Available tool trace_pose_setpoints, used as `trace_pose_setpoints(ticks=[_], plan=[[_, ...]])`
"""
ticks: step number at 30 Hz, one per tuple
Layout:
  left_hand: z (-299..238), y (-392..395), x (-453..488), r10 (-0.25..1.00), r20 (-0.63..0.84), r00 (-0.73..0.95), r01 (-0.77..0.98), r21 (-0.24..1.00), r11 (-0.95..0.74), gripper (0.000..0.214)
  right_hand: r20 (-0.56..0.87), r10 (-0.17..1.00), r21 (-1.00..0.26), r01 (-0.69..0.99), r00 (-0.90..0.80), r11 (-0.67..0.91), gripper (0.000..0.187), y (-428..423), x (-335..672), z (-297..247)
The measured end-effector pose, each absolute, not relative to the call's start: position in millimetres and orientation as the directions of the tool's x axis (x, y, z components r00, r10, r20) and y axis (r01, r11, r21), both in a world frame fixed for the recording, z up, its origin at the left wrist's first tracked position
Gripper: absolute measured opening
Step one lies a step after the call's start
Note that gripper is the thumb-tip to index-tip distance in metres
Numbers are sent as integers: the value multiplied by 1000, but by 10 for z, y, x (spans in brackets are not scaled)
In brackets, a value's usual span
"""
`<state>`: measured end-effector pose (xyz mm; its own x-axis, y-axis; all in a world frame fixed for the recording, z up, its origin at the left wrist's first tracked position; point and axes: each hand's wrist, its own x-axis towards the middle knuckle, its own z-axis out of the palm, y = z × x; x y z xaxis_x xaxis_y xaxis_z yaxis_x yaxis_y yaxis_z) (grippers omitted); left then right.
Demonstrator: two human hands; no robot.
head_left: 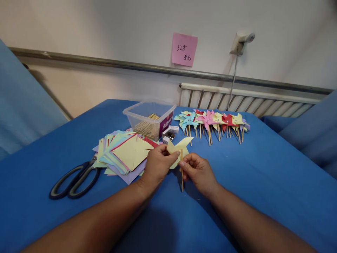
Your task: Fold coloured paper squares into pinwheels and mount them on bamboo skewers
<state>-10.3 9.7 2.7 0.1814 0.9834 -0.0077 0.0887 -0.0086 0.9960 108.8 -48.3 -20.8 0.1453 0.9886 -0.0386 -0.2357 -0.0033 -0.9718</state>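
Observation:
My left hand (159, 162) pinches a pale yellow paper pinwheel (185, 142), its thumb lying over the middle of the paper. Against the pinwheel stands a thin wooden stick (182, 182), nearly upright. Thumb and fingers of my right hand (197, 171) are closed around this stick just below the paper. Whether the stick is fastened to the pinwheel I cannot tell, as my left thumb covers part of the join. Just behind the pinwheel lies a small open box of metal pins (169, 136).
A stack of coloured paper squares (133, 151) lies left of my hands, with large scissors (75, 180) beside it. Behind stands a clear plastic tub (147, 119) of wooden sticks. Several finished pinwheels (207, 120) lie at the back right of the blue-covered table (250, 196).

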Motion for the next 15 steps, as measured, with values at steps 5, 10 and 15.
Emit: trace_pose_setpoints(ticks=[5,10,15], plan=[[40,101,-105,985,13,172,88,996,-29,24,-46,993,-965,-260,105,-18,35,-466,1113,-234],[15,89,-103,982,27,189,103,994,-47,25,-58,994,-963,-269,93,-31,36,-470,1106,-223],[-6,99,-106,980,52,192,131,988,-78,25,-52,995,-967,-255,82,-29,36,-472,1107,-219]])
